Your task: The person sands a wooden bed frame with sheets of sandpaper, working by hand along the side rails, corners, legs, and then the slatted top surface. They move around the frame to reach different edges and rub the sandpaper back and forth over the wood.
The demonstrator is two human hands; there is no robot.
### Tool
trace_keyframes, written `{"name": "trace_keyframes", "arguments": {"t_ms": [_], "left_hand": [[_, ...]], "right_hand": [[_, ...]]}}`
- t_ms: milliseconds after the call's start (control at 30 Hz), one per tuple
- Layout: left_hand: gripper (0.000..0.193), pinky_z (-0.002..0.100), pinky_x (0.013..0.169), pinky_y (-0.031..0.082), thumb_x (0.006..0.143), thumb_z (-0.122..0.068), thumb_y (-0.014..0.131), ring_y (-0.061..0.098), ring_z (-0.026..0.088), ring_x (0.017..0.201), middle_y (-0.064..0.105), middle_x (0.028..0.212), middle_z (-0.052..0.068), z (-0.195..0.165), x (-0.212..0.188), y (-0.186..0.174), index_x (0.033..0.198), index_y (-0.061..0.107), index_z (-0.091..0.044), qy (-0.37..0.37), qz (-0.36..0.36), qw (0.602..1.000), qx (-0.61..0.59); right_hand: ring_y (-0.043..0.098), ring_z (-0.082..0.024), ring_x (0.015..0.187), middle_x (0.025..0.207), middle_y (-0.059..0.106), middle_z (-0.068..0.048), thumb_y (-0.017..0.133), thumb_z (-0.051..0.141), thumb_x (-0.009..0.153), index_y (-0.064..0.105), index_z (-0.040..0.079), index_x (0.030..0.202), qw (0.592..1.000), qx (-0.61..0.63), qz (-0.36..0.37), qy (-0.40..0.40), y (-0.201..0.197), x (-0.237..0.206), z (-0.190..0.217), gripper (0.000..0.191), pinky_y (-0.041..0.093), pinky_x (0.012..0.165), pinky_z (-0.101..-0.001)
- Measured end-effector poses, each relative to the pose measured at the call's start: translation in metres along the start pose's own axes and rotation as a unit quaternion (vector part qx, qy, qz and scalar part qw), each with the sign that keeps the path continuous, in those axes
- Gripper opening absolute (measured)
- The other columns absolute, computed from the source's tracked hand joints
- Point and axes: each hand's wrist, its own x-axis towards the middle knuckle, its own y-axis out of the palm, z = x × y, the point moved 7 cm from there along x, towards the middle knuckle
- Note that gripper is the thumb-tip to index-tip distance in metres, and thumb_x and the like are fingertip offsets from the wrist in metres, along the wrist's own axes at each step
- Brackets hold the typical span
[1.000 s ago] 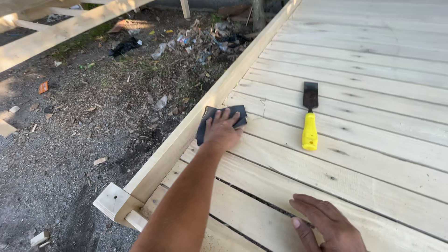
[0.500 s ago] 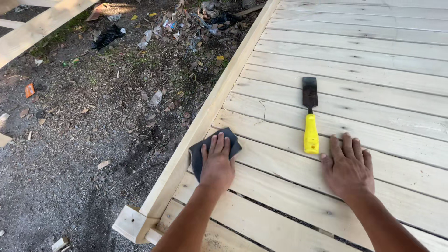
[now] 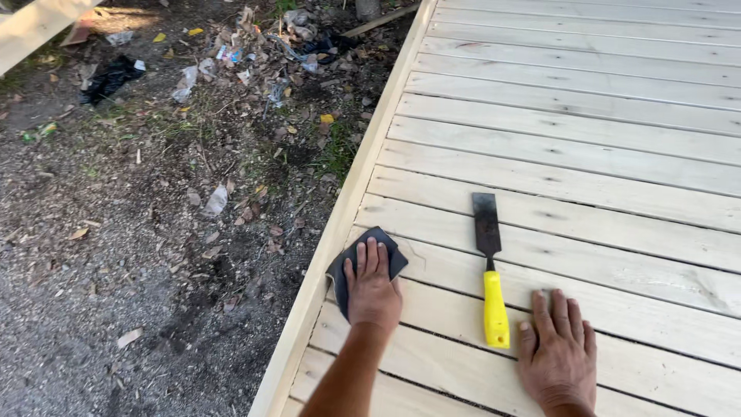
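- The left hand lies flat, palm down, on a dark sanding sheet. Its fingers are straight and close together, and they press the sheet onto the deck; they do not pinch it.
- The right hand lies flat on the bare wood deck, with its fingers a little spread. It holds nothing.
- The thumb of the right hand is just beside the yellow handle of the scraper, but I cannot tell if it touches.
- The sanding sheet sits near the left side of the deck, close to the edge board. Past that board the deck ends, and there is dirt ground with dry leaves and bits of trash.
- To the right and further up, the deck has lots of open boards.
- The scraper lies flat between the two hands. Its long side runs across the boards, with the dark blade pointing away from the person and the yellow handle pointing back at them.
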Motion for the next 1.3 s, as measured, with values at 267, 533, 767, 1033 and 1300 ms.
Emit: {"name": "trace_keyframes", "arguments": {"t_ms": [267, 533, 767, 1033, 1300], "left_hand": [[0.072, 0.052, 0.127, 0.009, 0.091, -0.023, 0.056, 0.02, 0.027, 0.158, 0.025, 0.17, 0.008, -0.124, -0.002, 0.031, 0.158, 0.035, -0.006, 0.204, 0.09, 0.973, -0.061], [0.076, 0.051, 0.123, 0.007, 0.093, -0.03, 0.051, 0.009, 0.027, 0.155, 0.014, 0.173, 0.008, -0.044, 0.006, 0.014, 0.161, 0.025, -0.01, -0.137, 0.075, 0.987, 0.05], [0.078, 0.052, 0.122, 0.006, 0.091, -0.028, 0.053, 0.007, 0.029, 0.154, 0.013, 0.172, 0.008, -0.053, 0.011, 0.001, 0.161, 0.025, -0.009, -0.137, 0.078, 0.986, 0.046], [0.085, 0.055, 0.121, 0.002, 0.087, -0.026, 0.06, 0.003, 0.029, 0.154, 0.009, 0.173, 0.008, -0.047, 0.014, 0.008, 0.161, 0.023, -0.01, -0.152, 0.112, 0.982, -0.005], [0.088, 0.063, 0.123, -0.001, 0.093, -0.037, 0.059, -0.003, 0.034, 0.159, 0.0, 0.172, 0.014, -0.036, 0.019, 0.021, 0.162, 0.012, -0.006, -0.127, 0.195, 0.973, 0.003]], "right_hand": [[0.037, -0.03, 0.15, 0.162, 0.042, -0.009, 0.038, 0.046, 0.1, 0.047, 0.025, 0.152, 0.992, 0.083, -0.092, -0.016, 0.021, -0.012, -0.015, 0.057, 0.025, 0.123, -0.0505], [0.044, -0.034, 0.145, 0.157, 0.047, -0.009, 0.049, 0.044, 0.09, 0.053, 0.03, 0.144, 0.995, 0.071, -0.07, -0.009, 0.061, -0.004, -0.038, 0.056, 0.032, 0.12, -0.0568], [0.064, -0.03, 0.112, 0.134, 0.061, -0.01, 0.07, 0.022, 0.077, 0.061, 0.027, 0.136, 0.988, 0.124, -0.052, -0.076, -0.009, 0.098, 0.042, 0.06, 0.039, 0.103, -0.0512], [0.065, -0.02, 0.087, 0.085, 0.068, 0.001, 0.071, 0.009, 0.081, 0.074, 0.02, 0.085, 0.936, 0.106, 0.157, -0.297, 0.009, 0.19, 0.116, 0.013, 0.047, 0.088, -0.0355], [0.073, -0.027, 0.072, 0.082, 0.075, -0.008, 0.068, 0.004, 0.083, 0.076, 0.01, 0.082, 0.882, 0.439, 0.077, -0.153, -0.027, 0.201, 0.195, 0.01, 0.059, 0.065, -0.0363]]}}
